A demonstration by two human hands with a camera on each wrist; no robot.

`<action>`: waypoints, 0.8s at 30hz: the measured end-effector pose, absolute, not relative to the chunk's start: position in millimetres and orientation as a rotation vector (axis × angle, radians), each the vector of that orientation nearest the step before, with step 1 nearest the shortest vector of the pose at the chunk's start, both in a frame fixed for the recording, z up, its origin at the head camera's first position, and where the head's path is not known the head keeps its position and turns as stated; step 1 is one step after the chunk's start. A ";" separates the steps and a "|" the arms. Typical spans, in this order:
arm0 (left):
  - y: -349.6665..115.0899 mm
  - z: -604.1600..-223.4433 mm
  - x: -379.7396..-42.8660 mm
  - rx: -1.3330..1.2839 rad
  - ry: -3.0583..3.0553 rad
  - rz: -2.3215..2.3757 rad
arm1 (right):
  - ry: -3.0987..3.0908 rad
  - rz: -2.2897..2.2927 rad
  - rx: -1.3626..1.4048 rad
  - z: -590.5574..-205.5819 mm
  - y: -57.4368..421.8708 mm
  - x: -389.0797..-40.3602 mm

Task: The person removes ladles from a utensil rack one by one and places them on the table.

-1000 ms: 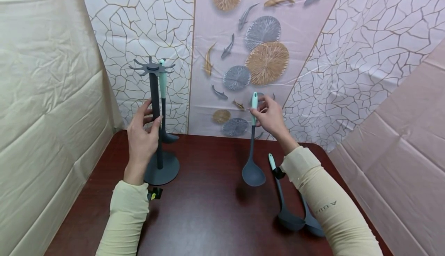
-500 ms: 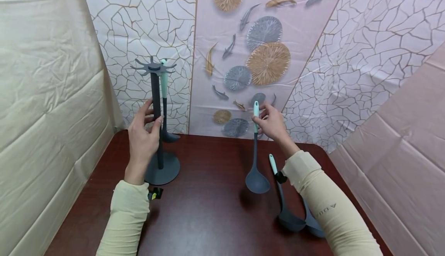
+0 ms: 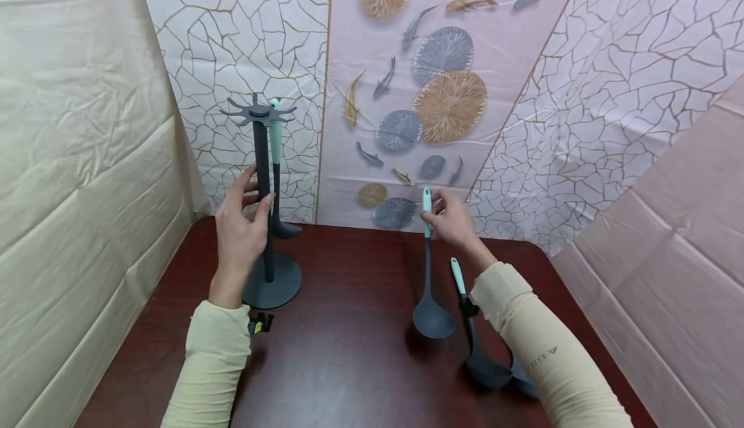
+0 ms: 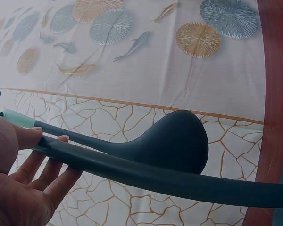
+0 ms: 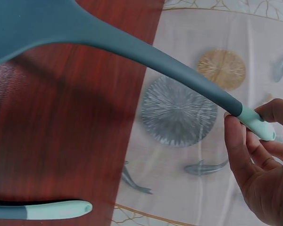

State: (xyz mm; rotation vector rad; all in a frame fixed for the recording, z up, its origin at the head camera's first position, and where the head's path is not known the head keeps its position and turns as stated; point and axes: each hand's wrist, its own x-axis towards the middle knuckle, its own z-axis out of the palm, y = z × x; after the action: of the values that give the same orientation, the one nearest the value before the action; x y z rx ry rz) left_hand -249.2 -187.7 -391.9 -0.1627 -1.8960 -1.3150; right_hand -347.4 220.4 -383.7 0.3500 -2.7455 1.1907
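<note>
My left hand (image 3: 241,224) holds the pole of a dark grey utensil stand (image 3: 263,157), thumb on one side and fingers on the other. The stand is upright, with a ring of hooks on top and a round base on the table. A spoon-like utensil (image 3: 276,144) with a mint handle hangs from a hook; its dark rounded head (image 4: 179,141) shows behind the pole in the left wrist view. My right hand (image 3: 453,221) pinches the mint handle of a dark grey ladle (image 3: 433,318), which hangs bowl down just above the table, right of the stand.
Another ladle (image 3: 488,370) lies on the dark red table (image 3: 337,350) near my right forearm. Beside it is one more dark utensil (image 3: 525,379), partly hidden by the sleeve. Patterned cloth (image 3: 395,92) hangs behind the table, with plain drapes at both sides.
My right hand has lowered the ladle, bringing its bowl down and nearer to me. The left hand and the stand stay in place.
</note>
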 end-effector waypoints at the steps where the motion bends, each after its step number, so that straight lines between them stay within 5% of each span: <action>1: -187.8 -392.0 -249.2 -0.162 -1.897 -1.314 | -2.754 1.181 0.349 -385.9 220.8 -347.0; 24: -188.3 -392.0 -250.0 -0.174 -1.892 -1.308 | -2.871 1.219 0.289 -430.9 222.1 -342.8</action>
State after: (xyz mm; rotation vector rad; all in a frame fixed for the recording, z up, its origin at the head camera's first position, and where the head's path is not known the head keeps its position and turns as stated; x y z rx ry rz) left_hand -250.0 -188.3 -392.0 -0.1736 -1.8921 -1.3083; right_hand -342.8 222.1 -430.9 0.2888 -2.8711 1.2194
